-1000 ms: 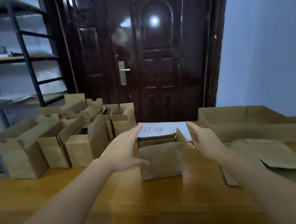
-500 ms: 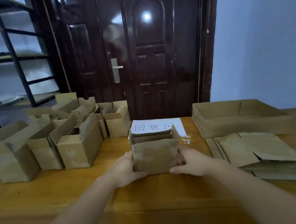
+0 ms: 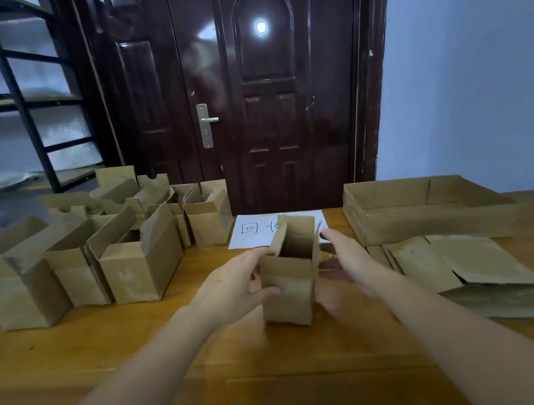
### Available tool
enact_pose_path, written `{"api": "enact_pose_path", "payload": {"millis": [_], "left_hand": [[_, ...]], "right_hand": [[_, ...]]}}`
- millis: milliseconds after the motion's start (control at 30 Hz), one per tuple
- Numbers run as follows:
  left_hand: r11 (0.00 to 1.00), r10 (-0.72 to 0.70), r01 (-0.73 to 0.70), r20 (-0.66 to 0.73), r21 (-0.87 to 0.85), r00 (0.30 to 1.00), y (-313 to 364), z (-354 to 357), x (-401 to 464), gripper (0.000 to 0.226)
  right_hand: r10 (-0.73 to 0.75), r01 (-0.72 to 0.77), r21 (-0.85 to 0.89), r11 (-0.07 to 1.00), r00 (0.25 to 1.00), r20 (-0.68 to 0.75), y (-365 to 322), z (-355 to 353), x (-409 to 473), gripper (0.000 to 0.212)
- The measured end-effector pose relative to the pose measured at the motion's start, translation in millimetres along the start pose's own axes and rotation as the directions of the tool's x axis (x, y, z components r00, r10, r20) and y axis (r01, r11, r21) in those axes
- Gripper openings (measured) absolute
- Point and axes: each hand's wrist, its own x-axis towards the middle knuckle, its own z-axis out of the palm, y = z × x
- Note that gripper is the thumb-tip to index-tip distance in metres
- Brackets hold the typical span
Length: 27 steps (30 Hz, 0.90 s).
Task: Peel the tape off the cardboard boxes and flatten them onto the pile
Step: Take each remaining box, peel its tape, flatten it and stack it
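Cardboard box (image 3: pixel 288 285) tilts between both hands: left hand (image 3: pixel 233 290) fingers grasp its side; right hand (image 3: pixel 347 259) fingers released beside it.

Both bare forearms reach forward. The left hand (image 3: pixel 233 288) curls inward, thumb stretched toward the right hand (image 3: pixel 346 256), which lies just beside it, palm turned leftward, fingers straight.

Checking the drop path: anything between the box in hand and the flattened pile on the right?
Nothing visible. The small box is gripped by the left hand; the right hand is open beside it. Only bare table separates it from the flattened pile. The tray sits behind the pile.
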Motion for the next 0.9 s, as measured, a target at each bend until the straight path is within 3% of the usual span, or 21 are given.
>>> {"api": "enact_pose_path", "payload": {"millis": [67, 133, 267, 333, 433, 533, 700, 900], "left_hand": [[0.983, 0.139, -0.138, -0.001, 0.124, 0.99, 7.9, -2.8, 4.1, 0.075], [0.956, 0.2, -0.21, 0.07, 0.203, 0.977, 13.3, -6.4, 11.2, 0.085], [0.91, 0.212, -0.278, 0.23, 0.309, 0.95, 15.2, -17.6, 22.9, 0.1], [0.917, 0.159, -0.212, 0.178, 0.337, 0.971, 12.1, -18.7, 21.2, 0.099], [0.938, 0.063, -0.057, -0.007, 0.341, 0.998, 7.5, -13.9, 11.3, 0.096], [0.939, -0.032, 0.075, -0.131, 0.335, 0.991, 0.0, -3.2, 6.0, 0.092], [0.981, -0.176, 0.178, -0.041, 0.07, 0.984, 3.7, 20.1, -3.0, 0.073], [0.947, -0.256, 0.261, 0.048, -0.188, 0.965, 7.3, 38.8, -10.0, 0.061]], "right_hand": [[0.052, -0.054, 0.025, 0.998, 0.996, 0.079, -4.3, 1.3, -2.8, 0.063], [0.051, -0.046, -0.069, 0.997, 0.996, 0.077, -5.5, 1.4, -5.2, 0.07], [0.017, -0.016, -0.031, 0.999, 1.0, 0.024, -5.9, -1.3, -9.3, 0.029], [-0.022, 0.022, -0.074, 0.997, 1.0, 0.007, -0.4, -6.3, -7.0, 0.031], [-0.087, 0.082, -0.142, 0.986, 0.996, -0.029, 11.9, -11.0, -6.4, 0.058], [-0.182, 0.16, -0.281, 0.946, 0.982, -0.054, 21.2, -6.6, -4.6, 0.048], [-0.239, 0.189, -0.486, 0.853, 0.97, -0.042, 30.5, 4.3, 0.3, 0.047], [-0.16, 0.124, -0.408, 0.905, 0.986, -0.054, 45.6, 31.1, 1.2, 0.048]]}}
